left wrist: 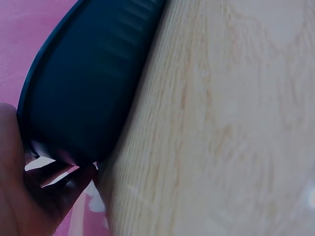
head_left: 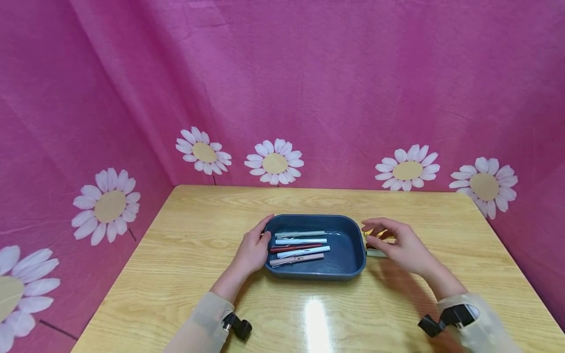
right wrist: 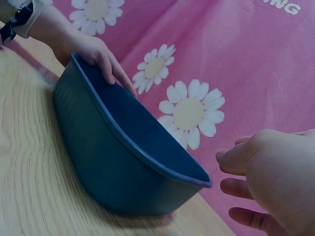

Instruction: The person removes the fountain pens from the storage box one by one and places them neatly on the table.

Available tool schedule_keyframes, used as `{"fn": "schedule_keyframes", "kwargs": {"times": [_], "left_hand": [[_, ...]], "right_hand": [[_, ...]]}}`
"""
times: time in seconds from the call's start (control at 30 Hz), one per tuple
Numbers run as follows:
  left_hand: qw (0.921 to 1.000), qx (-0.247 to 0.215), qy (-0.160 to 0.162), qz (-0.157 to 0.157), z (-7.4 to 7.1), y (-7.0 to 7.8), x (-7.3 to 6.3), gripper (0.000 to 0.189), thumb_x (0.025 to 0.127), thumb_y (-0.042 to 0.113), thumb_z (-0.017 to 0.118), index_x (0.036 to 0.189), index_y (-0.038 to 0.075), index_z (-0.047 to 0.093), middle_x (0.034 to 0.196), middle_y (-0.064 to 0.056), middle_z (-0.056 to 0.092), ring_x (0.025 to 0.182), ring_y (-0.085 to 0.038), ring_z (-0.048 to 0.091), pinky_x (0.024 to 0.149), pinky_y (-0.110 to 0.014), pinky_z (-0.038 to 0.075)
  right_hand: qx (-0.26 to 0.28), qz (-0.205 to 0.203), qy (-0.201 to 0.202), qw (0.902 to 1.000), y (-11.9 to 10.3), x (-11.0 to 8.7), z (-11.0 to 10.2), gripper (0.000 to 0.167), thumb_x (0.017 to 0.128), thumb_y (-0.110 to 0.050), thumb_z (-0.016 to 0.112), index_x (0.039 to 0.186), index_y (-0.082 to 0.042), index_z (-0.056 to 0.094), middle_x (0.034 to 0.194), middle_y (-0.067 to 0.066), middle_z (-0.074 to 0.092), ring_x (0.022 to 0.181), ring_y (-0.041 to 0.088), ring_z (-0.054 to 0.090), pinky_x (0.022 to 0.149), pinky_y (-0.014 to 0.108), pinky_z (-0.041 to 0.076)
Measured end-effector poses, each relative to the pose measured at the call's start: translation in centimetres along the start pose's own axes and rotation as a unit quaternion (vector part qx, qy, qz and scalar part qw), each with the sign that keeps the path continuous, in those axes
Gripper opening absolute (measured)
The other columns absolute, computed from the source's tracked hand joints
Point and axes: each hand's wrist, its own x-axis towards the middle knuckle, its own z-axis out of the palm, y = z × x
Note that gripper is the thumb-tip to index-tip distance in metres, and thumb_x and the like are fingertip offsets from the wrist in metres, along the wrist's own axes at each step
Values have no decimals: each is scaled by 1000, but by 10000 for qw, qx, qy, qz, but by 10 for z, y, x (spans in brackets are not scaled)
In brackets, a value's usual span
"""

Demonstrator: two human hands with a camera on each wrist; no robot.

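Yellow item (head_left: 390, 240) partly hidden behind R grip (head_left: 402, 246); bin (left wrist: 81, 91) cut off @ top, L wrist cam.

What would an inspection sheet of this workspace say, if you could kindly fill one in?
Surface: wooden table, bright reflection near its front.
Job's things: blue tray holding five pens; a pale thing and something yellow show just outside its right end, partly hidden.
Clutter: nothing seen.
Hands: left hand grips the tray's left end; right hand is just beyond its right end, fingers at the yellow thing, grip unclear.
Cables: nothing seen.
Surroundings: pink cloth with white daisies, behind and beside the table.
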Motion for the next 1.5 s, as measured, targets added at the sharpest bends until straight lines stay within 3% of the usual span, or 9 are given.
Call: {"fn": "schedule_keyframes", "kwargs": {"times": [0.23, 0.5, 0.77, 1.1, 1.5], "left_hand": [[10000, 36, 2, 7, -2, 4, -1, 51, 113, 20, 43, 164, 21, 43, 163, -14, 45, 150, -36, 40, 122, -58, 31], [9999, 98, 14, 38, -2, 5, -3, 51, 113, 19, 43, 163, 20, 44, 161, -16, 47, 150, -36, 41, 122, -58, 31], [10000, 26, 40, -31, -1, 2, -2, 50, 113, 19, 44, 163, 21, 44, 162, -15, 46, 150, -35, 40, 122, -57, 31], [10000, 48, -4, -49, 0, 1, -1, 50, 113, 20, 43, 164, 22, 43, 162, -14, 46, 149, -35, 41, 121, -58, 32], [9998, 51, 119, 120, -1, 2, -1, 50, 112, 15, 45, 161, 18, 47, 157, -16, 52, 147, -34, 45, 121, -56, 33]], "right_hand": [[216, 67, -161, 9996, -9, 9, 5, 37, 99, -4, 74, 135, -3, 68, 119, 10, 75, 99, 20, 70, 84, 32, 59], [278, -150, -170, 9994, -13, 16, 11, 34, 99, -2, 72, 133, -4, 69, 115, 12, 76, 100, 18, 69, 84, 31, 58], [449, 108, -502, 9977, -21, 24, 17, 39, 102, -6, 71, 140, -8, 66, 118, 9, 75, 105, 20, 67, 90, 34, 57], [503, 85, -705, 9962, -23, 30, 23, 41, 103, -8, 69, 144, -10, 64, 119, 9, 75, 106, 20, 67, 90, 35, 56], [506, 31, -778, 9957, -25, 38, 28, 42, 102, -8, 71, 144, -8, 64, 115, -5, 75, 103, 19, 68, 86, 33, 56]]}}
